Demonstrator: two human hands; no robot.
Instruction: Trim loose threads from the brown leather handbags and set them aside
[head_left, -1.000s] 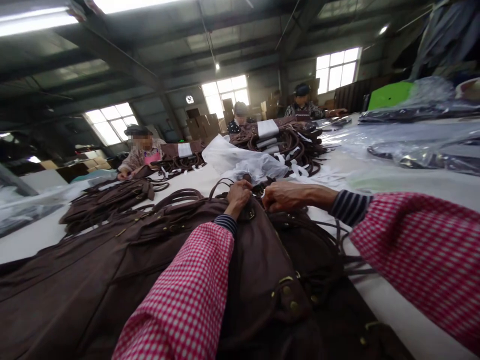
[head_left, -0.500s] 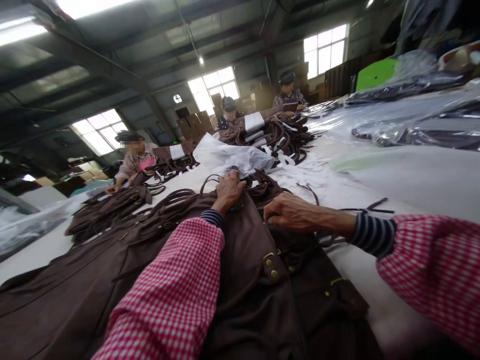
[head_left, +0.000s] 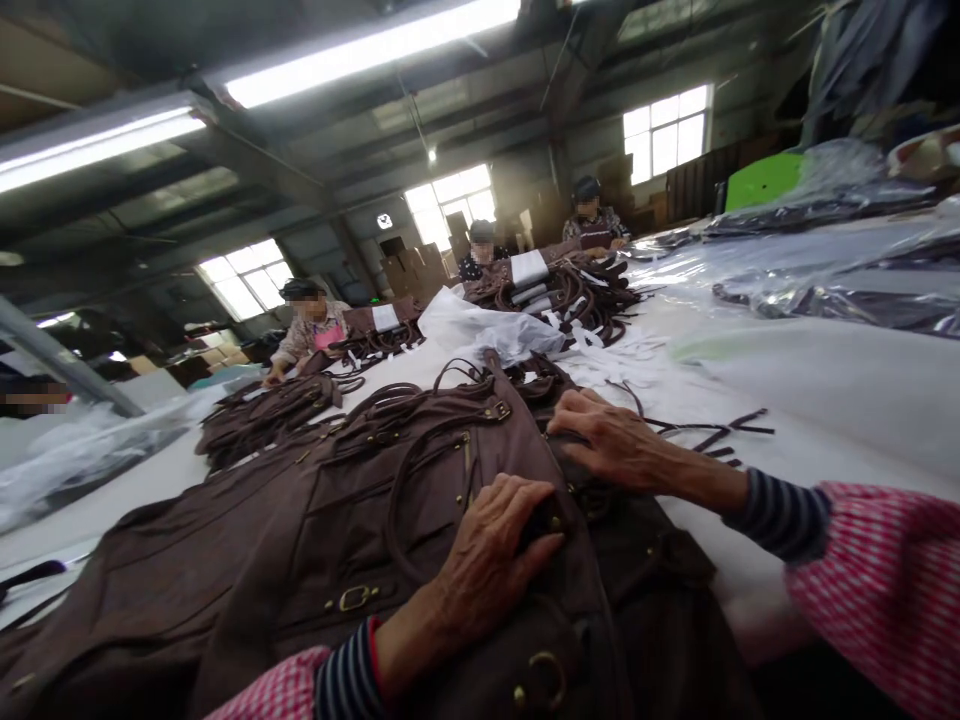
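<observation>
Dark brown bags point(head_left: 255, 540) with brass buckles, rivets and rolled handles lie in a layered pile in front of me. My left hand point(head_left: 487, 555) rests on the top bag, near its handle point(head_left: 401, 500), with its thumb apart from the fingers. Beyond it, my right hand point(head_left: 607, 435) has its fingers curled down at the right edge of that bag. What the right fingertips pinch is partly hidden, but it appears to be the bag's edge. A brass buckle point(head_left: 354, 598) shows left of my left wrist.
Several co-workers point(head_left: 311, 325) are at the far side. Brown bags with white wraps point(head_left: 529, 268) are heaped ahead, beside crumpled white plastic point(head_left: 480, 325). Loose dark straps point(head_left: 724, 430) lie right of my right hand. Plastic-covered goods point(head_left: 847, 290) lie farther right on the white table point(head_left: 840, 380).
My left hand has drawn back toward me from the bag's far end, uncovering its handle and buckle. The right hand stays at the bag's right edge. The view has tilted upward and turned left.
</observation>
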